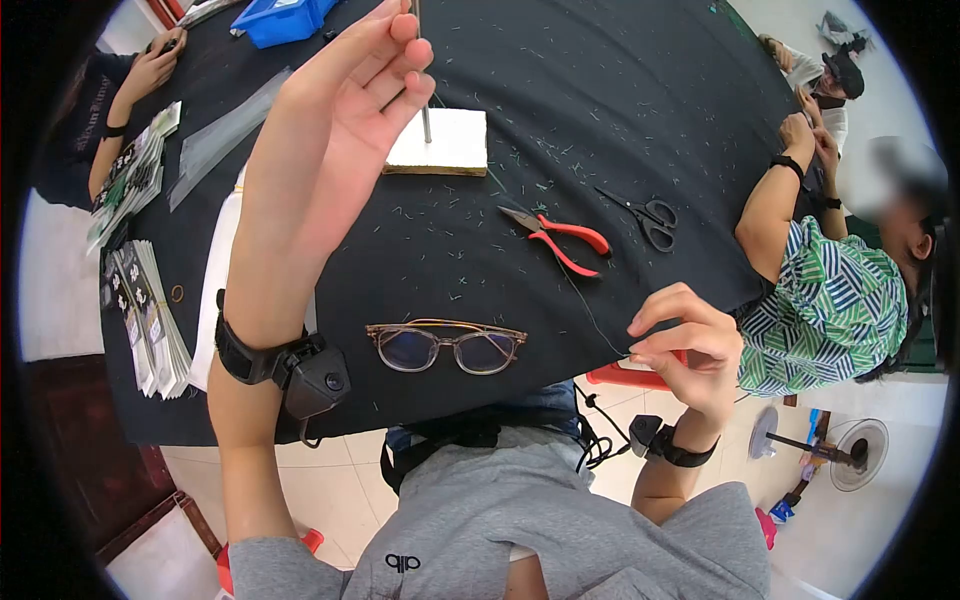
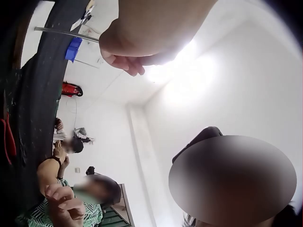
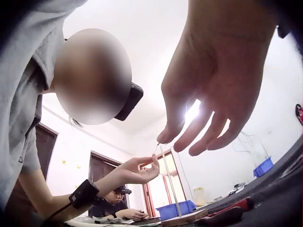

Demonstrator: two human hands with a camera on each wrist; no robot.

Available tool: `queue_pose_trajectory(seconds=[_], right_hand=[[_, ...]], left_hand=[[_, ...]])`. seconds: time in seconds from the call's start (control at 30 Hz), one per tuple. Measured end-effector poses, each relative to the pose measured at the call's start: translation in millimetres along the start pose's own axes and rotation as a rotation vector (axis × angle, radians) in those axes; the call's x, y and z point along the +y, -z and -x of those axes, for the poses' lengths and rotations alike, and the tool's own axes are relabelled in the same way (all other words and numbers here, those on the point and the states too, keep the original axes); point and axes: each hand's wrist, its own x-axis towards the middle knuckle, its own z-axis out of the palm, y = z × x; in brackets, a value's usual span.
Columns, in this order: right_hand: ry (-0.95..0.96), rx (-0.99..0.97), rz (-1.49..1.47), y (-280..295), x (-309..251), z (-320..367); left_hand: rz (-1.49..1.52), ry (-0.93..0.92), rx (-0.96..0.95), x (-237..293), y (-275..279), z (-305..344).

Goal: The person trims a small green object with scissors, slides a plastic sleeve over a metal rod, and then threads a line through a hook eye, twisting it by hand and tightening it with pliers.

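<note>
In the head view a thin metal rod (image 1: pixel 427 122) stands upright on a white block (image 1: pixel 462 140). My left hand (image 1: pixel 345 135) is at the rod's upper end, fingers curled around it; the left wrist view shows the rod (image 2: pixel 66 33) running to the fingertips of that hand (image 2: pixel 142 35). Low on the right, my right hand (image 1: pixel 690 350) pinches a dark green thread (image 1: pixel 588 308) between thumb and finger. The thread passes red-handled pliers (image 1: pixel 570 240) towards the block. The right wrist view shows both hands, the right (image 3: pixel 215 80) nearer the camera.
Glasses (image 1: pixel 445 350) lie near the table's front edge, black scissors (image 1: pixel 650 218) right of the pliers. Packets (image 1: pixel 150 315) and a plastic bag (image 1: pixel 225 135) are on the left, a blue bin (image 1: pixel 283 22) at the back. Other people sit left and right; thread scraps dot the black cloth.
</note>
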Motion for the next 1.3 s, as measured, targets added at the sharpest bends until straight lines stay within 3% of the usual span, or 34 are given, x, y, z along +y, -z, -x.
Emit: queue_pose_trajectory(seconds=[0.07,0.13,0.27,0.33,0.37,0.43,0.57,0.73,1.17,1.3], right_hand=[[-0.004,-0.033,0.027,1,7,4],[-0.027,-0.050,0.022,1,11,10],[-0.074,-0.040,0.084,5,14,13],[-0.084,0.035,0.104,4,7,6],[-0.097,0.107,0.123,5,3,0],[0.062,0.164,0.152,4,-3,-18],[0.196,0.200,0.088,-11,-21,-51],[0.294,0.151,0.127,-20,-24,-68],[0.301,0.186,0.093,-13,-17,-64],[0.252,0.241,-0.003,7,-7,-58]], left_hand=[[0.044,-0.001,0.003,1,-2,0],[0.038,0.027,-0.119,4,0,0],[-0.094,0.060,-0.095,7,-11,6],[-0.545,0.153,-0.166,2,-26,13],[-0.541,0.158,-0.173,-1,-32,15],[-0.756,0.250,-0.252,-10,-46,20],[-0.693,0.394,-0.344,-28,-53,29],[-0.675,0.436,-0.373,-31,-54,30],[-0.796,0.491,-0.407,-20,-50,24],[-1.027,0.540,-0.581,22,-44,12]])
